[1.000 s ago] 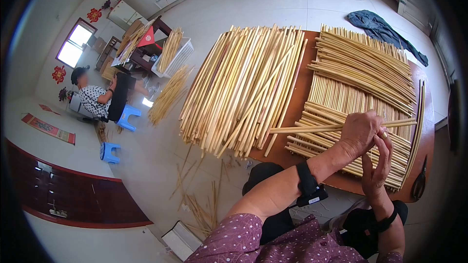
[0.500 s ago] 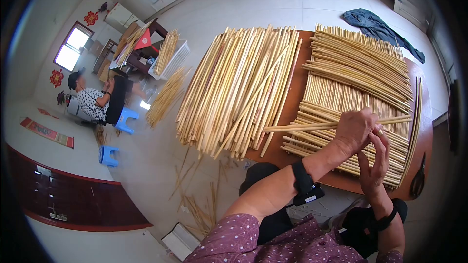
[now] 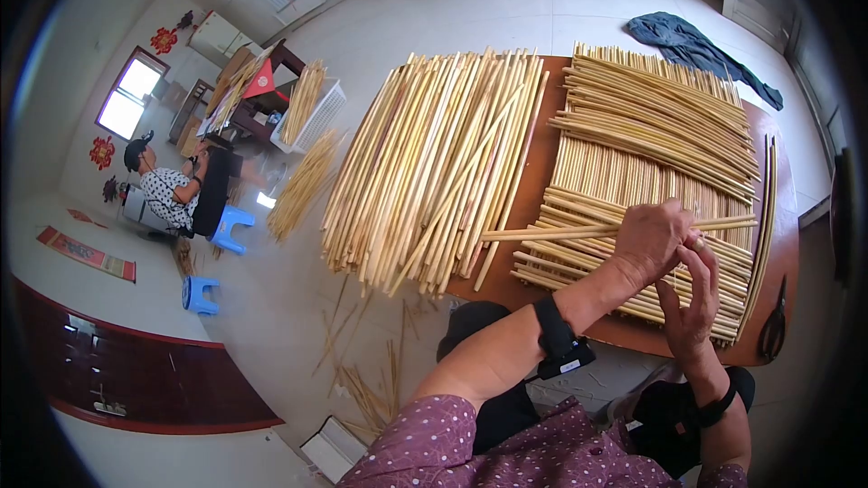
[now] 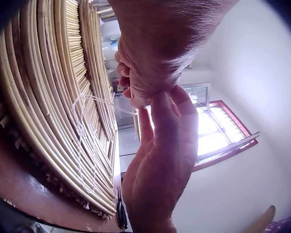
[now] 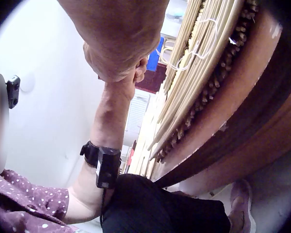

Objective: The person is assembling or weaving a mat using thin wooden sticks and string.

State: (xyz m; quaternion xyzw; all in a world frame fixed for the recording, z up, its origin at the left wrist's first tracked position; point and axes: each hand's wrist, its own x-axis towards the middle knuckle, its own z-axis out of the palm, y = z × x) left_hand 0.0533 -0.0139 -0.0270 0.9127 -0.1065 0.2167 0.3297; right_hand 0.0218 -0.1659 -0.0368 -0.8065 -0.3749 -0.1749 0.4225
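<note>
Firmly curled, the left grip (image 3: 651, 242) holds sticks (image 3: 542, 233) across the stack (image 3: 651, 117); the right grip (image 3: 692, 303), fingers nearly straight, touches it, both unchanged.

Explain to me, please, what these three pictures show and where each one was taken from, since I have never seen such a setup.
No machine here: a person works with two bare hands and wears three cameras. The wide picture comes from the head, looking down; the two close ones come from the wrists. On the brown table lie a loose pile of pale sticks and a stack laid crosswise in layers. The left hand holds a few long sticks above the stack. The right hand reaches its fingers up to it; whether they pinch anything is hidden. A thin string loops over the stack.
</note>
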